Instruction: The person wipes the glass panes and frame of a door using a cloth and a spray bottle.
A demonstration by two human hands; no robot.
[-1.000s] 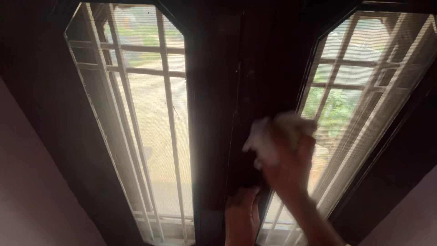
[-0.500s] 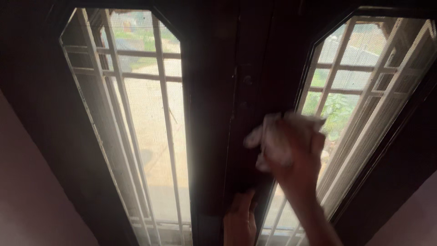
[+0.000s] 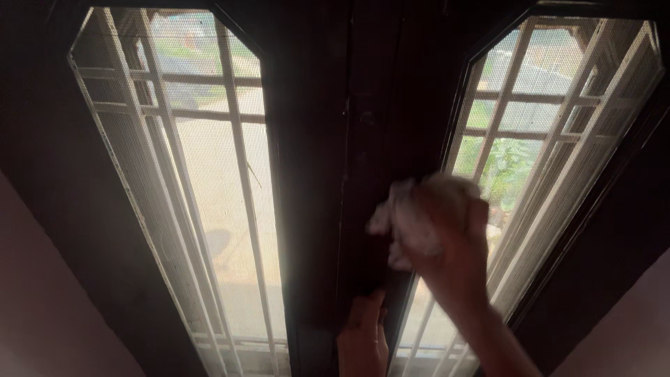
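So the right hand (image 3: 450, 262) has a white cloth (image 3: 419, 220) bunched up in it, fingers curled shut around the wad, and it's pressed against the dark centre post (image 3: 363, 160) between the two long window panes, right at the inner edge of the right pane (image 3: 551, 132). That rag looks soft, light and floppy, no stiffness at all, so I'd say balling it into the palm like this is the sensible way to hold it; loose corners are poking out on the left side and would probably flap or snag otherwise. Not fragile, not slippery as far as I can tell. The left hand (image 3: 363, 338) sits lower down, flat-ish against the bottom of the same post, fingertips on the wood, holding nothing that I can see. Compared with half a second ago, the cloth hand is a little lower and further left on the post, and the left hand shows slightly more in view. The left pane (image 3: 202, 174) with its mesh and bars is untouched.
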